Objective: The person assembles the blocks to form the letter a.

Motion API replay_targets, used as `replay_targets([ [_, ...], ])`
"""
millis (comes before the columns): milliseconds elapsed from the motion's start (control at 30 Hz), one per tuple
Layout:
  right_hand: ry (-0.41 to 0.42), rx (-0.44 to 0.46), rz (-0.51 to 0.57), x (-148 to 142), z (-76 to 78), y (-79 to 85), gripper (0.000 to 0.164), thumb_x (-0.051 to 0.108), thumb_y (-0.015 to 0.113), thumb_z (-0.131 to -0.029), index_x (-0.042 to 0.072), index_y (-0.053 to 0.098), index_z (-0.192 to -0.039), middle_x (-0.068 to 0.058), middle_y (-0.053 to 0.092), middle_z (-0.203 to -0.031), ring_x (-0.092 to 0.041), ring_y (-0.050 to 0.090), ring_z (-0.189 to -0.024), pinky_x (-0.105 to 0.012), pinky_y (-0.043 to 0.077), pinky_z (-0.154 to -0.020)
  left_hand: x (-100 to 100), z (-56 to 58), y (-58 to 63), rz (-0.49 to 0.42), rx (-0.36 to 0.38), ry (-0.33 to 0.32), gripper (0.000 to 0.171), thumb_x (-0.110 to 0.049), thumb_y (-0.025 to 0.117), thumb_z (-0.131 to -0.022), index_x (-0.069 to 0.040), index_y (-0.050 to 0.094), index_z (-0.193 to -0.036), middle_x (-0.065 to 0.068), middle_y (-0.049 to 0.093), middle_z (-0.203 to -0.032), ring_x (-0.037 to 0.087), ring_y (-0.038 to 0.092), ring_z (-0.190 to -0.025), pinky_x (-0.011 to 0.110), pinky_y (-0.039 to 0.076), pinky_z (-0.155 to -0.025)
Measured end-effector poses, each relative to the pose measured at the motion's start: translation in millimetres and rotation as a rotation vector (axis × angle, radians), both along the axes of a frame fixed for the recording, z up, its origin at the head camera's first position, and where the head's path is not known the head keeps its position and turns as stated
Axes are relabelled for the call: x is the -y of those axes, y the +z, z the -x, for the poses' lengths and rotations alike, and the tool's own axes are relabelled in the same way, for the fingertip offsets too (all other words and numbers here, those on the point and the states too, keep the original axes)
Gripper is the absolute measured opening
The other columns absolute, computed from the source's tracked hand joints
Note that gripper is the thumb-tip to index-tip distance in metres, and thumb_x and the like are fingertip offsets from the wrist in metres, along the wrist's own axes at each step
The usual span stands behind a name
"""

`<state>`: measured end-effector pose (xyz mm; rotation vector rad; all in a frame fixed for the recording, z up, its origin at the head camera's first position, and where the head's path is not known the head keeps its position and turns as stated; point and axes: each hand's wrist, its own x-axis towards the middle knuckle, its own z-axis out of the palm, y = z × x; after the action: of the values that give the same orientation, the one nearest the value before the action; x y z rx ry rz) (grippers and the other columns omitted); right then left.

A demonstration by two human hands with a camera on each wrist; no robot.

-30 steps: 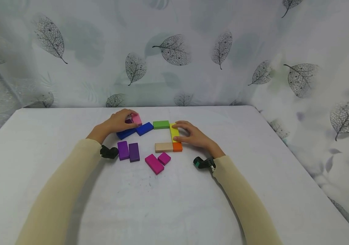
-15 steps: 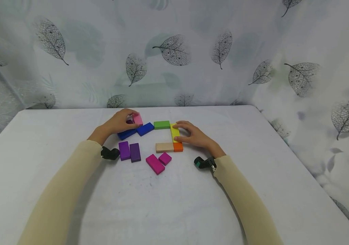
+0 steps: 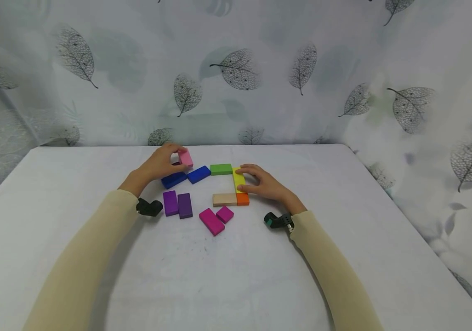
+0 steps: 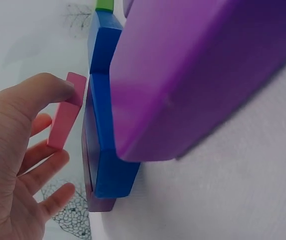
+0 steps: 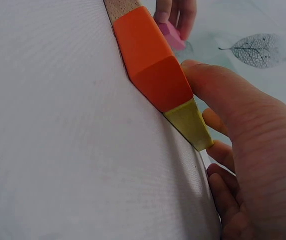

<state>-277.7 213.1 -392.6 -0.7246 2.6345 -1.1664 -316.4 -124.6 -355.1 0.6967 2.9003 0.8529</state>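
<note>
My left hand pinches a pink block between thumb and fingers. In the left wrist view the pink block stands apart from the blue blocks beside it. Behind the left fingers a dark purple block is mostly hidden by a dark blue block. A second blue block and a green block continue the row rightward. My right hand holds the yellow block, thumb near its front end and a finger toward its far end. An orange block adjoins it, with a plain wooden block alongside.
Two purple blocks lie side by side near the left wrist; one looms large in the left wrist view. Two magenta blocks lie at the front of the group. The white table meets a leaf-patterned backdrop behind and at right.
The left hand has raised the pink block slightly, up and away from the blue blocks. The right hand stays at the yellow block. The head view has shifted a little.
</note>
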Motion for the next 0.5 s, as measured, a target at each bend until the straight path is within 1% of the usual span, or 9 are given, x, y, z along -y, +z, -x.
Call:
replay_targets([
  [200, 0.006, -0.004, 0.002, -0.2, 0.8, -1.0, 0.055, 0.025, 0.071, -0.090, 0.012, 0.052, -0.140, -0.009, 0.033, -0.154, -0.029, 0.023, -0.146, -0.053, 0.019, -0.116, -0.9, -2.3, 1.3, -0.002, -0.028, -0.002, 0.062, -0.024, 0.070, -0.089, 0.002, 0.045, -0.140, 0.024, 0.045, -0.135, 0.041, 0.043, -0.128, 0.055, 0.035, -0.107],
  [300, 0.005, -0.006, 0.007, 0.1, 1.1, -1.3, 0.055, 0.024, 0.071, -0.090, 0.010, 0.052, -0.140, -0.011, 0.033, -0.155, -0.030, 0.023, -0.146, -0.055, 0.019, -0.116, -1.7, -3.9, 1.9, -0.016, -0.038, -0.001, 0.061, -0.022, 0.069, -0.090, 0.002, 0.046, -0.140, 0.024, 0.045, -0.135, 0.041, 0.043, -0.128, 0.055, 0.035, -0.107],
  [500, 0.006, 0.003, 0.005, 2.5, 0.1, -0.7, 0.057, 0.021, 0.070, -0.091, 0.005, 0.049, -0.141, -0.014, 0.030, -0.156, -0.033, 0.020, -0.146, -0.056, 0.017, -0.116, -2.7, -7.3, 3.4, -0.013, -0.056, -0.007, 0.060, -0.022, 0.069, -0.090, 0.001, 0.046, -0.140, 0.024, 0.045, -0.137, 0.039, 0.042, -0.129, 0.054, 0.034, -0.109],
])
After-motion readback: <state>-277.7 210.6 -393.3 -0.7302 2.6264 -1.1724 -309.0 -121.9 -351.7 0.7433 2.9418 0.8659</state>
